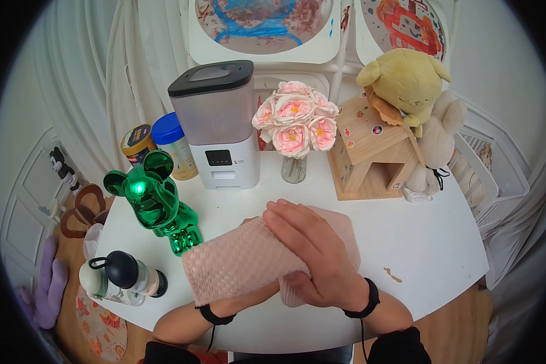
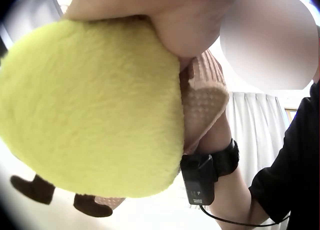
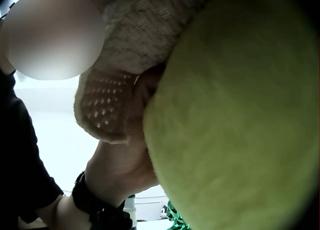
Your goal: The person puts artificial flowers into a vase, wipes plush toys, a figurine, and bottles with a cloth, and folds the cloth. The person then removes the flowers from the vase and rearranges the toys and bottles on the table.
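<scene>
A pink knitted cloth (image 1: 242,261) is held over the table's near side, folded across both hands. My right hand (image 1: 315,255) lies over it with extended fingers, the thumb just under its lower edge so the cloth passes between. My left hand is hidden below the cloth in the head view. Underneath, a fuzzy yellow plush toy (image 2: 95,110) with brown feet fills much of both wrist views. The left hand (image 3: 132,155) grips it, with its fingers partly behind the toy. A loose flap of the cloth (image 2: 202,107) hangs beside the plush.
A green shiny bear figure (image 1: 158,200) and a dark-capped bottle (image 1: 124,270) stand left. A pet feeder (image 1: 221,127), lidded tubs, a vase of pink flowers (image 1: 294,118) and a wooden house (image 1: 370,151) carrying a yellow plush dog (image 1: 403,82) line the table's back.
</scene>
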